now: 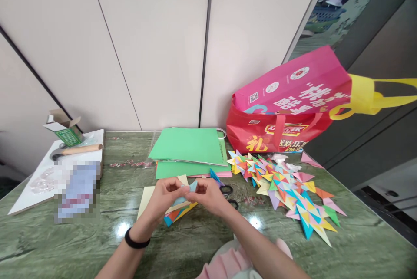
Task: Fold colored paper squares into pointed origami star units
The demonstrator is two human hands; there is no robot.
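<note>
Between my two hands is a small light blue piece of paper (193, 186), pinched by the fingertips of both. My left hand (167, 194), with a black band on the wrist, grips its left side, and my right hand (210, 193) its right side. Below and around them lie cream paper (147, 197) and folded pieces in orange, yellow and blue (180, 214), partly hidden by the hands. Just right of my right hand are black scissor handles (227, 190), the blades out of sight. Beyond the hands rests a stack of green paper (185, 144).
A heap of folded colourful paper triangles (289, 192) spreads over the right side of the green marbled table (124, 253). Behind it stands a red bag (257, 129) with a pink bag (293, 83). At left, a white board (29, 192) carries a hammer (78, 150) and a small box (67, 129).
</note>
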